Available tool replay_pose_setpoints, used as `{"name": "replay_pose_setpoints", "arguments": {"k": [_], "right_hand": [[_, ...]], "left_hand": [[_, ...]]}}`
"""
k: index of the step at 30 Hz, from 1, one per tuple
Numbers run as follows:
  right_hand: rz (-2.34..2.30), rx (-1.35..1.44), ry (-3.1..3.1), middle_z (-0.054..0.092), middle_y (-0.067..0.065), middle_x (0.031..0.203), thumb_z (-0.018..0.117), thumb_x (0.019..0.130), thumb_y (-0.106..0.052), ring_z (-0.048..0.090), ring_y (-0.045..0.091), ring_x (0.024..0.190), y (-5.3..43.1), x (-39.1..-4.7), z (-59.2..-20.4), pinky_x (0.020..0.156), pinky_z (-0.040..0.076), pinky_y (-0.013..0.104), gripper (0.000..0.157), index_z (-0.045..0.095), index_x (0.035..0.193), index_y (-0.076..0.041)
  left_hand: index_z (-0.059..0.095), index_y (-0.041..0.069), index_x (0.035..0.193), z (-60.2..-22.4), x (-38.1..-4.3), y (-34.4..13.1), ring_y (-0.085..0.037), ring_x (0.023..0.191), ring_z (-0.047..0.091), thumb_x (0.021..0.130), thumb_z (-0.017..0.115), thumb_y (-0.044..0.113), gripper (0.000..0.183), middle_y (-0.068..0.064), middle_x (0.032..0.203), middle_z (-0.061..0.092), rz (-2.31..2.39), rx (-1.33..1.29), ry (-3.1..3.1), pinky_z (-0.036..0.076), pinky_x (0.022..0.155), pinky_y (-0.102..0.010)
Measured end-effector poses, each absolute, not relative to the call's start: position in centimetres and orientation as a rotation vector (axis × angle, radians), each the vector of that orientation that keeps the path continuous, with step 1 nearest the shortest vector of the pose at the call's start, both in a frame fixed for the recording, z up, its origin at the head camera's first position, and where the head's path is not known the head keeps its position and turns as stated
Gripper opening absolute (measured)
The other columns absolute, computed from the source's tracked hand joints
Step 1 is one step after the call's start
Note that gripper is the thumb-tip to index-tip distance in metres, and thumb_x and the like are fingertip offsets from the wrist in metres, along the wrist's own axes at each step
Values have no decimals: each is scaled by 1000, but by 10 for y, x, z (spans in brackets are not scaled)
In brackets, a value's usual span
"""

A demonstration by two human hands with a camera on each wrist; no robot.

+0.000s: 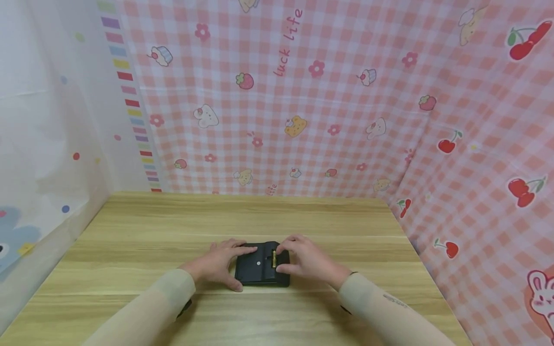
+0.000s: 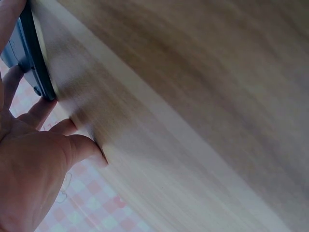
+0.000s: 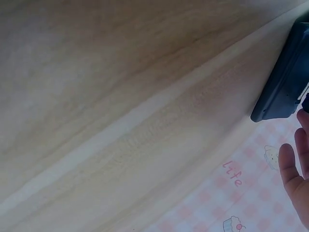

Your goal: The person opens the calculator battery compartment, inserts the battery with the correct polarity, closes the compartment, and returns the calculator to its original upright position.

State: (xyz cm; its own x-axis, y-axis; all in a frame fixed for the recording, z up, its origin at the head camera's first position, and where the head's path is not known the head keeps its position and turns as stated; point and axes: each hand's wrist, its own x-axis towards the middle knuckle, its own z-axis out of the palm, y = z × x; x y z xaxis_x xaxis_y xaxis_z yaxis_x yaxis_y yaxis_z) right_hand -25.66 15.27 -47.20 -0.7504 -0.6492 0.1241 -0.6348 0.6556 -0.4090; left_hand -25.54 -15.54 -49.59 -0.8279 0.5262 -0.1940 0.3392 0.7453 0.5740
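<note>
A flat black device [image 1: 250, 270] with an open battery slot lies on the table, a small white dot on its upper face. In the slot's area sits a gold-and-black battery [image 1: 274, 259]. My left hand [image 1: 220, 263] holds the device at its left side, thumb by the near corner and fingers on the top and far edge. From the right, my right hand [image 1: 306, 259] pinches at the battery's two ends with thumb and index finger. In the left wrist view the device [image 2: 35, 53] shows its edge; the right wrist view catches only a corner of the device [image 3: 280, 82], with the battery hidden.
The wood-grain table [image 1: 173, 216] stretches around the device. A pink checked cloth [image 1: 268, 110] hangs behind it and another side of cloth [image 1: 484, 202] stands at the right. A white curtain [image 1: 47, 120] borders the left.
</note>
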Motion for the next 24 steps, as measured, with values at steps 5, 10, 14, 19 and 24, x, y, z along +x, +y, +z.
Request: {"name": "replay_pose_setpoints", "arguments": {"k": [5,10,14,19,24], "right_hand": [[-631,-1085,2832,69,1,134,82,95,-41,62,26,129,151,-260,-475,106,56,49,35,74,125,-24],[-608,-1070,2828,71,0,134,82,96,-41,60,26,133,148,-263,-475,111,53,51,36,74,126,-25],[-583,-1116,2826,73,0,133,82,96,-41,63,24,130,145,-266,-474,110,54,49,36,76,127,-24],[-515,-1189,2828,75,0,128,83,94,-40,66,21,123,142,-269,-473,105,58,44,36,77,126,-23],[-473,-1247,2813,78,-4,123,84,94,-38,69,19,121,139,-270,-470,102,59,41,36,78,127,-23]], "left_hand": [[47,35,162,-496,-255,-155,-43,163,25,74,99,40,102,-13,175,30,756,672,2601,8,125,-81],[47,34,162,-496,-256,-155,-43,163,24,75,99,41,102,-13,175,30,745,675,2601,9,124,-82],[47,34,163,-495,-256,-155,-43,163,24,75,99,41,102,-13,175,30,743,681,2601,9,124,-82],[47,33,162,-495,-256,-156,-44,163,24,75,99,39,102,-14,175,30,760,681,2594,8,124,-82],[47,33,162,-496,-256,-156,-44,163,23,75,99,40,102,-14,175,30,764,684,2590,7,124,-82]]}}
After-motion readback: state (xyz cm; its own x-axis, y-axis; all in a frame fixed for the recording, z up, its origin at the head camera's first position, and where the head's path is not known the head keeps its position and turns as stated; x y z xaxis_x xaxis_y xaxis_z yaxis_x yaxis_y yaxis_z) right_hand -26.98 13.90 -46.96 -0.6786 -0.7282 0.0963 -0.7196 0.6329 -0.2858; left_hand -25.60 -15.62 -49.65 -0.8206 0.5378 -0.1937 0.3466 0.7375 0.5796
